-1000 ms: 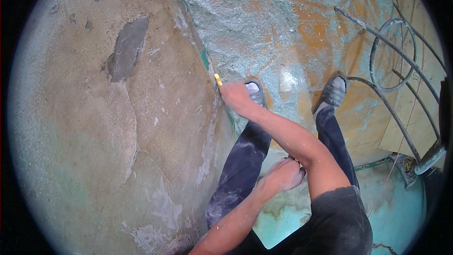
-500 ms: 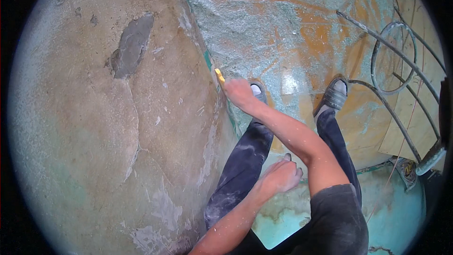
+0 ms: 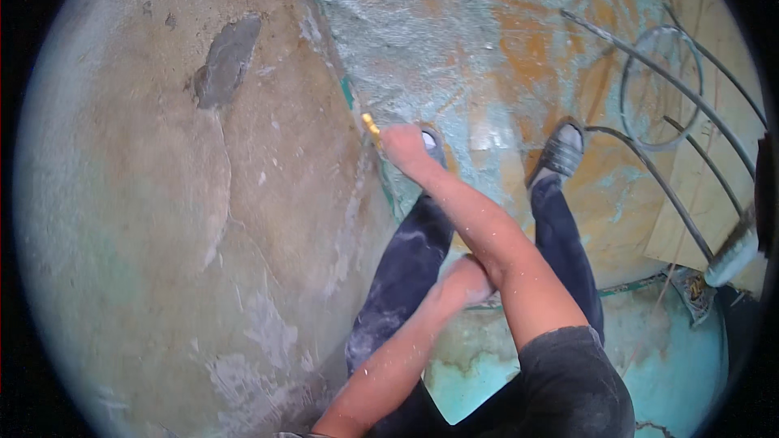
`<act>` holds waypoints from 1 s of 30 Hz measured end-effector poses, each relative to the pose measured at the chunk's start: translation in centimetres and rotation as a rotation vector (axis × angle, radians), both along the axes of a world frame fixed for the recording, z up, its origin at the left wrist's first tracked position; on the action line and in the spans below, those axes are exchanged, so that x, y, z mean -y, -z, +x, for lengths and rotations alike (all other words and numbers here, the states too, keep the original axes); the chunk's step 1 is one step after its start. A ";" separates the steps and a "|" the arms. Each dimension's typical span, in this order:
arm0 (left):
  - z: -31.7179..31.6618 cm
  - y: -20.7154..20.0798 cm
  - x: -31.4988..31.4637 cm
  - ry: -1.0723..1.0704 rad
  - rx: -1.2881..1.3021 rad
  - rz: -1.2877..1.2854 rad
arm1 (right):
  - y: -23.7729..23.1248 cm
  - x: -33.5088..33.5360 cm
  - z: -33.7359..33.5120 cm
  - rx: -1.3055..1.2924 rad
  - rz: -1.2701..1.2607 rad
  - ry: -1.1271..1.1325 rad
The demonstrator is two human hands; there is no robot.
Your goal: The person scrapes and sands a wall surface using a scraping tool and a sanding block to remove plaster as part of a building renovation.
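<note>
My right hand (image 3: 403, 148) is closed around a small yellow tool (image 3: 371, 125). Only one end of the tool sticks out of the fist, so its kind does not show. That end is against or very close to the foot of the scraped wall (image 3: 268, 154), by a narrow green strip (image 3: 347, 93). My left hand (image 3: 466, 280) is lower down, in front of my left leg. Its fingers pass behind my right forearm and are hidden, so any object in them cannot be seen.
Pale green flakes (image 3: 406, 40) lie thickly over an orange-brown floor covering (image 3: 544, 57). My slippered feet stand apart on it. Dark hoses or cables (image 3: 649, 61) loop at the right over a wooden board (image 3: 690, 219). A turquoise surface (image 3: 665, 341) is at the bottom right.
My right hand remains at the wall's foot with the yellow tool, shifted slightly left in view. My left hand has moved left and up, its fingers now behind the right forearm. The view has shifted.
</note>
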State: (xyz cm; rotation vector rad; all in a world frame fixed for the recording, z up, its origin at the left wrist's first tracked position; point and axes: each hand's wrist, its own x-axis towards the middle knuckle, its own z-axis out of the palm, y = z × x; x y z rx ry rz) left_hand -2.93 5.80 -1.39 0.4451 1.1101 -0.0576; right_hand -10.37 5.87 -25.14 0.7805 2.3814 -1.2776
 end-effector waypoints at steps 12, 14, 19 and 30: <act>7.7 -9.8 10.1 -0.383 -0.613 0.329 | -26.2 -10.9 26.8 0.478 -0.209 0.395; 7.6 -13.0 10.4 -0.529 -0.728 0.437 | -31.9 -11.0 30.0 0.470 -0.198 0.451; 6.5 -23.7 6.5 -0.657 -0.855 0.459 | -43.3 -10.9 33.5 0.429 -0.209 0.578; 5.1 -50.8 4.5 -0.610 -0.853 0.424 | -62.3 -15.0 30.1 0.124 -0.250 0.437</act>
